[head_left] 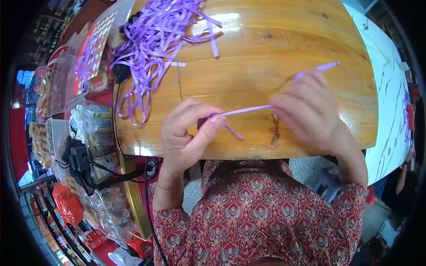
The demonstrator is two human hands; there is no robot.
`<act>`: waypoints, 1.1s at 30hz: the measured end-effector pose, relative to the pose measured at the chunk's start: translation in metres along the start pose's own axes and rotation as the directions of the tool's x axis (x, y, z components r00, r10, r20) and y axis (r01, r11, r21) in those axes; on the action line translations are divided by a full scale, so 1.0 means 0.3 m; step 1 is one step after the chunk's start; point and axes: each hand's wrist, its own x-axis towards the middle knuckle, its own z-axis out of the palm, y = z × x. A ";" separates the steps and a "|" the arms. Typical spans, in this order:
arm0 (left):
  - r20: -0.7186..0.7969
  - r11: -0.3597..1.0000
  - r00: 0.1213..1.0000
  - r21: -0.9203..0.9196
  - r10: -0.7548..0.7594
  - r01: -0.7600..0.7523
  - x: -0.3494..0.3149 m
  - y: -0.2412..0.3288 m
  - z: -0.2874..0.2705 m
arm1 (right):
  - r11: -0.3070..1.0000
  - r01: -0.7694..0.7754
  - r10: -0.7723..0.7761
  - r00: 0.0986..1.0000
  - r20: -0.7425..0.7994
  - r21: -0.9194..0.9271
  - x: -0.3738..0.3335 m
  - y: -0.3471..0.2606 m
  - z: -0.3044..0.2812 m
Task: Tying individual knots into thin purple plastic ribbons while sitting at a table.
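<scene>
A narrow purple ribbon [246, 109] stretches taut between my two hands above the wooden table. My left hand [188, 131] pinches it between thumb and forefinger, and a short tail hangs down past the thumb. Held at its other side, the ribbon runs into my right hand [310, 108], which is blurred by motion; its fingers look closed round the strip. A free end sticks out above the right hand's knuckles toward the upper right. At the far left of the table lies a tangled heap of purple ribbons [155, 40], some ends trailing toward me.
Along the left side stand clear plastic bins, several white-capped bottles [98, 124] and a black device with cables [80, 162]. The wooden table [266, 57] fills the middle. On the right is a white marble-patterned table [386, 88], with another person partly visible beside it.
</scene>
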 end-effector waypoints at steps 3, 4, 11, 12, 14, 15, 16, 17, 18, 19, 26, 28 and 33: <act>-0.123 0.999 0.991 -0.004 0.049 -0.050 -0.030 -0.037 -0.078 | 0.979 -0.193 0.190 0.981 -0.043 -0.061 -0.039 0.004 -0.112; -0.164 0.997 0.986 -0.075 0.018 -0.030 -0.031 -0.049 -0.096 | 0.956 -0.273 0.269 0.962 -0.049 -0.111 -0.074 0.005 -0.156; -0.255 0.972 0.963 -0.234 -0.092 0.031 -0.056 -0.103 -0.202 | 0.832 -0.545 0.521 0.831 -0.194 -0.101 -0.332 0.105 -0.348; -0.265 0.957 0.958 -0.287 -0.111 0.032 -0.062 -0.106 -0.211 | 0.825 -0.551 0.513 0.824 -0.242 -0.127 -0.366 0.127 -0.360; -0.279 0.948 0.953 -0.317 -0.121 0.028 -0.065 -0.116 -0.225 | 0.799 -0.596 0.545 0.772 -0.327 -0.077 -0.439 0.160 -0.386; -0.283 0.934 0.949 -0.357 -0.137 0.028 -0.069 -0.123 -0.235 | 0.797 -0.603 0.549 0.738 -0.393 -0.018 -0.479 0.184 -0.399; -0.294 0.936 0.946 -0.351 -0.136 0.025 -0.075 -0.135 -0.245 | 0.769 -0.639 0.578 0.685 -0.443 0.016 -0.518 0.200 -0.412; -0.278 0.929 0.951 -0.369 -0.137 0.026 -0.069 -0.153 -0.258 | 0.731 -0.681 0.607 0.624 -0.493 0.037 -0.548 0.192 -0.447; -0.276 0.929 0.951 -0.369 -0.141 0.031 -0.080 -0.164 -0.270 | 0.717 -0.697 0.607 0.618 -0.499 0.009 -0.576 0.208 -0.466; -0.288 0.932 0.947 -0.361 -0.142 0.030 -0.090 -0.171 -0.281 | 0.714 -0.700 0.601 0.626 -0.497 -0.018 -0.592 0.218 -0.480; -0.299 0.942 0.946 -0.335 -0.127 0.021 -0.127 -0.186 -0.315 | 0.660 -0.750 0.624 0.520 -0.582 0.037 -0.710 0.309 -0.538; -0.310 0.939 0.940 -0.342 -0.139 0.026 -0.138 -0.211 -0.328 | 0.709 -0.701 0.582 0.524 -0.622 0.072 -0.745 0.332 -0.561; -0.403 0.850 0.891 -0.525 -0.209 -0.038 -0.175 -0.250 -0.312 | 0.642 -0.726 0.720 0.461 -0.519 0.246 -0.828 0.386 -0.591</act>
